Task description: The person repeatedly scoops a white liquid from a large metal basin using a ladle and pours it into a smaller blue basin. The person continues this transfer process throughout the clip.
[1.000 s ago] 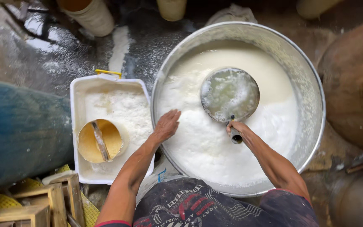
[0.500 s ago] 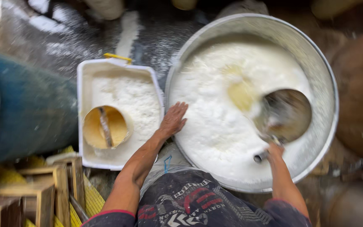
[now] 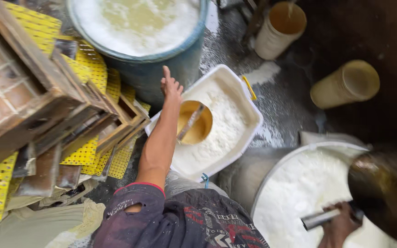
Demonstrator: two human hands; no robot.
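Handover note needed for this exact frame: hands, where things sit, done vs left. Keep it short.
Left hand: open, empty, raised by the blue barrel rim.
Right hand: gripping the metal handle of the big ladle, held above the round basin.
Basin and barrel both hold white foamy liquid.
White tub between them holds white curd-like mass and a yellow bowl.
Done: ladle lifted out of the basin. Left: ladle not set down or emptied; its contents cannot be seen.

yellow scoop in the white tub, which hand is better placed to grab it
Left. The left hand is open in the air right beside the scoop in the tub, while the right hand is off by the big basin, gripping the ladle handle.
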